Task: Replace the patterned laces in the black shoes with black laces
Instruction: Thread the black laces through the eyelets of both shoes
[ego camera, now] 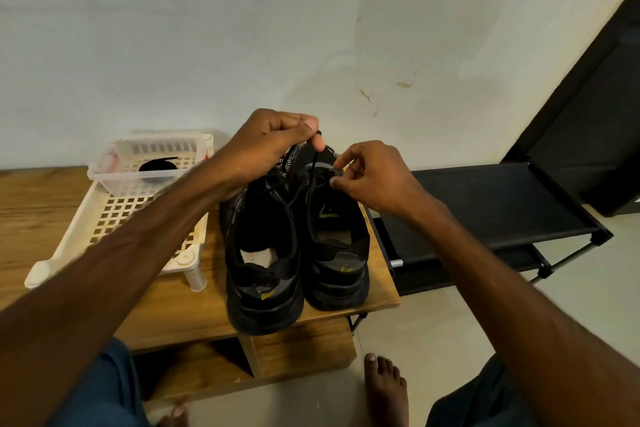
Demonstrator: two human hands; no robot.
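Two black shoes (263, 270) stand side by side on the table (34, 204) at the centre of the frame, heels toward us. We work on the shoe at the right (336, 246). Our left hand (273, 139) is raised above its toe, fingers curled, with thumb and forefinger pinching the end of a black lace (313, 163) that runs down into the eyelets. Our right hand (374, 177) sits just beside the tongue, its fingers pinching at the same lace where it crosses the upper rows.

A patterned lace (289, 158) lies bunched beyond the toes, partly hidden behind our left hand, and looks to be already out of the shoe. In the upper left a coiled spare lace (157, 168), also black, rests in a clear tub (104, 170) on a white tray (114, 215).

We judge the job to be roughly midway: the right shoe is being threaded and is not yet tied. The spare suggests the left shoe is yet to be done. Thin dark strands cross that shoe, but we cannot tell whether they pass through its eyelets.
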